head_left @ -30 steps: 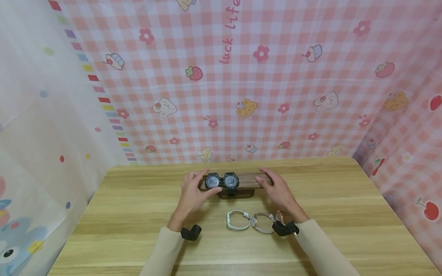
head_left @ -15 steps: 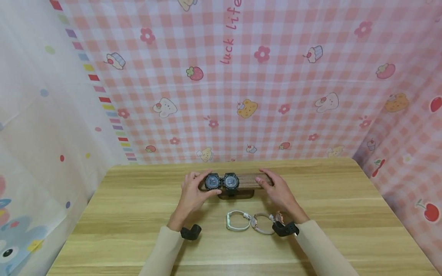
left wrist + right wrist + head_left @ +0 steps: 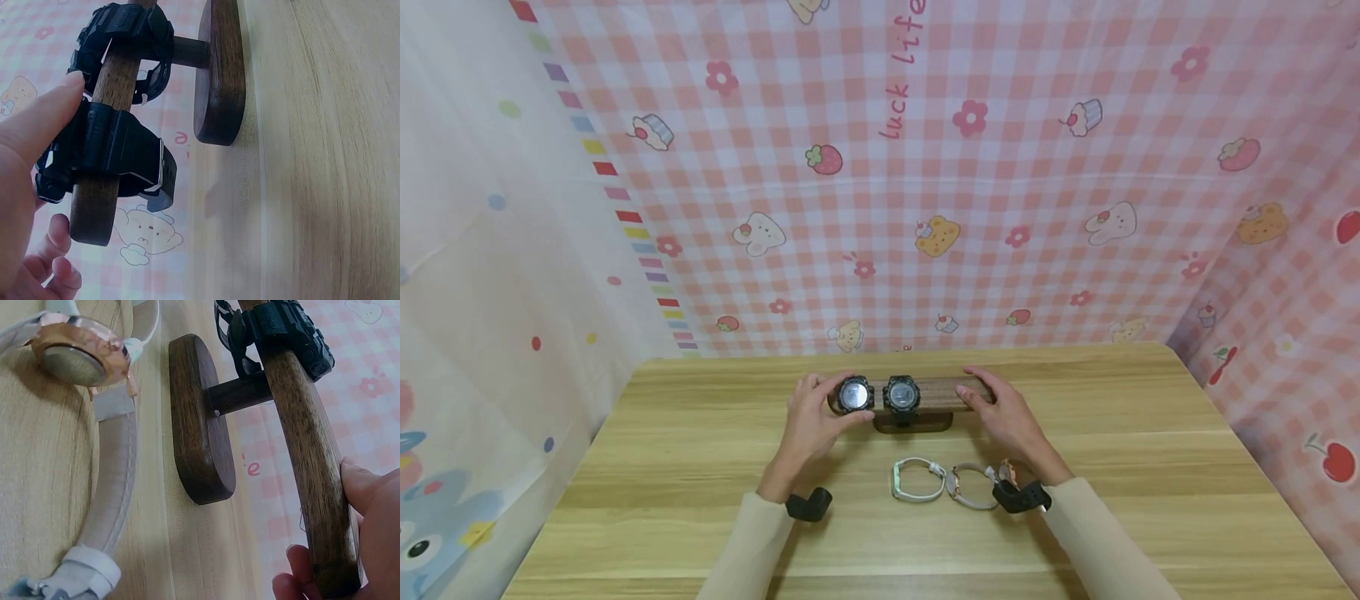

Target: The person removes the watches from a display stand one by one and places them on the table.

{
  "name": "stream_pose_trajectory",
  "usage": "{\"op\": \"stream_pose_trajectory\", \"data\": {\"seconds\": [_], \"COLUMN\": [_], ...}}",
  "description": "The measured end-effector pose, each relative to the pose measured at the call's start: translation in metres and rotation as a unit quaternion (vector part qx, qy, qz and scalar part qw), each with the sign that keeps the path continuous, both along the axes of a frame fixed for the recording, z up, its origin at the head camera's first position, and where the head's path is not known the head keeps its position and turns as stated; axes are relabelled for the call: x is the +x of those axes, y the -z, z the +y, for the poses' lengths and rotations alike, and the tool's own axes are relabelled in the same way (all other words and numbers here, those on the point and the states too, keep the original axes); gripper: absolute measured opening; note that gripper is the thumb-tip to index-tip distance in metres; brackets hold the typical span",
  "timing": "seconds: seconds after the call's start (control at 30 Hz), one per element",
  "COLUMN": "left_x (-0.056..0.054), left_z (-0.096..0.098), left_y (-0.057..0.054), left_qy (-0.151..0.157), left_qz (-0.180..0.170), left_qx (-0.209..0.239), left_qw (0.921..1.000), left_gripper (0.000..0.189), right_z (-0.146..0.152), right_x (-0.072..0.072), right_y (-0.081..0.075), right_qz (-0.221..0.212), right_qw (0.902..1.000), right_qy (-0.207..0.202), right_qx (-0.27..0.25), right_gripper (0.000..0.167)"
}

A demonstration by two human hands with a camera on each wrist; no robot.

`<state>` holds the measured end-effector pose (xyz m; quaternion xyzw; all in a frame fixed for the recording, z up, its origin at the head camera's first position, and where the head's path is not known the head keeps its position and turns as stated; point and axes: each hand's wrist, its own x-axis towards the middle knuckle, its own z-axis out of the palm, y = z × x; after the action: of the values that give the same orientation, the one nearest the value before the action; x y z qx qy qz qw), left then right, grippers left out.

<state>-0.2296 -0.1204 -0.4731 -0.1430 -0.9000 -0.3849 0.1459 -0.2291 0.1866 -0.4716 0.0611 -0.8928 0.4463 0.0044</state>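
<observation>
A dark wooden T-shaped watch stand point(image 3: 942, 393) stands near the table's back edge, its bar level above an oval base point(image 3: 220, 81). Two black digital watches are strapped round the bar. My left hand point(image 3: 812, 423) pinches the leftmost watch point(image 3: 855, 394) between thumb and fingers, close to the bar's left end. A gap separates it from the second black watch point(image 3: 902, 395), which sits near the post. On the far right, my right hand point(image 3: 1009, 418) grips the bare end of the bar point(image 3: 315, 462), thumb on one side and fingers on the other.
In front of the stand lie a pale mint watch point(image 3: 917, 480), a rose-gold watch point(image 3: 972, 487) with a light strap and another rose-gold watch point(image 3: 1009, 472), partly hidden by the right wrist camera. A checked cloth point(image 3: 970, 183) hangs behind the wooden table point(image 3: 700, 467).
My left hand has slid the leftmost watch a little to the left along the bar, widening the gap to the second watch. The right hand keeps its place.
</observation>
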Motion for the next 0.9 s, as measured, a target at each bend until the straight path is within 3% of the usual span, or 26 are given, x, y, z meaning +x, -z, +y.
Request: {"op": "stream_pose_trajectory", "data": {"seconds": [0.2, 0.47, 0.9], "left_x": [0.000, 0.000, 0.000], "left_z": [-0.005, -0.013, -0.023], "left_y": [0.000, -0.001, -0.002], "left_qy": [0.001, 0.005, 0.002], "left_qz": [-0.017, -0.065, -0.050], "left_qx": [0.011, 0.055, 0.077], "left_qw": [0.9998, 0.9963, 0.9957], "left_gripper": [0.068, 0.068, 0.065], "right_z": [-0.001, -0.002, 0.000], "right_x": [0.000, 0.000, 0.001], "right_y": [0.000, 0.001, 0.000], "right_qz": [0.003, 0.009, 0.005], "right_qw": [1.0000, 0.9999, 1.0000], "right_qy": [0.001, 0.003, 0.002], "right_qx": [0.001, -0.002, -0.004], "right_gripper": [0.054, 0.053, 0.054]}}
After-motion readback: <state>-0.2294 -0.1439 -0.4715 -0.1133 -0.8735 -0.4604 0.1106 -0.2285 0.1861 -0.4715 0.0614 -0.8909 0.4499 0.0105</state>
